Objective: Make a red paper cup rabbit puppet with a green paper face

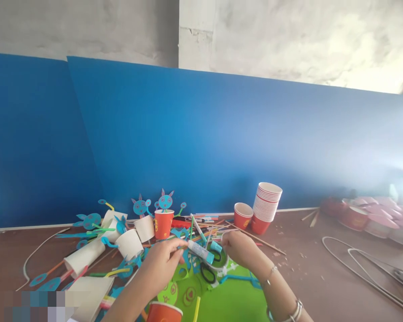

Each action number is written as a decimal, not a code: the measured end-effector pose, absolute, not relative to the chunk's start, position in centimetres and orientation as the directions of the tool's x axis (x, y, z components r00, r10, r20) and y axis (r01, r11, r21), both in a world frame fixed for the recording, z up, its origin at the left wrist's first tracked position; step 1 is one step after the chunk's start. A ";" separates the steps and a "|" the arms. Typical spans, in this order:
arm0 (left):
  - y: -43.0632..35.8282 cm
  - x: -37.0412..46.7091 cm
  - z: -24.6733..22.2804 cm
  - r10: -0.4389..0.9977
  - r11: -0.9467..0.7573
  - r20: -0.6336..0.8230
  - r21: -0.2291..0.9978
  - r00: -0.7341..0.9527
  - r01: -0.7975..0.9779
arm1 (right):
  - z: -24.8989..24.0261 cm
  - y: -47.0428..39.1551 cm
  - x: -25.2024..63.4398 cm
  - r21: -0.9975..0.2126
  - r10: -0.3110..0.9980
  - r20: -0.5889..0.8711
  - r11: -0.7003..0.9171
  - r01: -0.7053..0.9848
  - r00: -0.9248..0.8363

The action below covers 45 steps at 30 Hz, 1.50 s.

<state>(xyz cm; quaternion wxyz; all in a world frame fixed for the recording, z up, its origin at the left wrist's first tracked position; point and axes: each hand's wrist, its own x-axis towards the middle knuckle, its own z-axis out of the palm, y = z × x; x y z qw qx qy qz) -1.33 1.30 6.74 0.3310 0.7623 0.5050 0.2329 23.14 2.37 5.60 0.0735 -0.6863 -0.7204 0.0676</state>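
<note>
The left hand (159, 259) has its thumb and forefinger closed on the near end of a glue stick (201, 252), above the middle of the clutter; gripping only that end seems to leave the barrel and blue end free. The right hand (241, 247) is loosely curled; its fingertips are turned away, so I cannot tell whether it holds anything. Scissors (208, 273) lie just below, between the hands, probably for easy reach. Under them spreads a green sheet (237, 300), with a red cup (164, 313) at its near edge. Farther out, a blue rabbit face (165, 201) stands above an upright cup (164, 224), which likely props it. To the right, nested cups (267, 206) form a leaning stack, presumably to save room, before the blue board (201, 134).
</note>
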 end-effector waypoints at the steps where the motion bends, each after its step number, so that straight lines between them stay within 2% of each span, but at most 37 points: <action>1: 1.3 -1.2 6.7 0.923 -0.271 0.019 0.741 0.384 0.614 | 5.8 2.3 23.0 -0.192 0.998 0.013 0.058 0.980 -0.057; 6: 1.8 -1.0 6.2 0.938 -0.231 -0.001 0.745 0.347 0.625 | 6.0 1.9 21.1 -0.185 0.993 0.033 0.121 0.975 -0.117; 10: 2.3 -1.0 5.5 0.947 -0.209 0.002 0.765 0.322 0.609 | 4.3 1.7 18.5 -0.209 0.981 0.104 0.182 0.961 -0.163; 15: 3.0 -1.1 4.5 0.960 -0.192 0.025 0.788 0.280 0.585 | 2.8 1.6 16.9 -0.122 0.975 0.188 0.141 0.982 -0.117; 18: 3.4 -1.3 4.3 0.969 -0.194 0.054 0.769 0.240 0.610 | 4.1 1.4 16.9 -0.174 0.964 0.243 0.153 0.973 -0.108; 23: 3.6 -1.5 4.5 0.976 -0.182 0.065 0.756 0.206 0.628 | 6.0 0.3 16.9 -0.296 0.977 0.144 0.192 0.936 -0.156; 29: 3.1 -1.1 4.8 0.969 -0.211 0.078 0.748 0.233 0.629 | 5.6 -0.2 16.3 -0.268 0.969 0.147 0.233 0.935 -0.199; 38: 2.9 -1.1 5.0 0.959 -0.253 0.106 0.744 0.264 0.619 | 5.5 0.2 16.3 -0.259 0.973 0.179 0.188 0.947 -0.144; 41: 3.1 -1.1 4.7 0.963 -0.235 0.100 0.761 0.249 0.604 | 5.7 0.2 16.4 -0.267 0.979 0.169 0.154 0.951 -0.111; 45: 3.3 -1.2 4.6 0.973 -0.210 0.102 0.759 0.205 0.616 | 6.0 0.1 16.3 -0.294 0.975 0.173 0.186 0.937 -0.140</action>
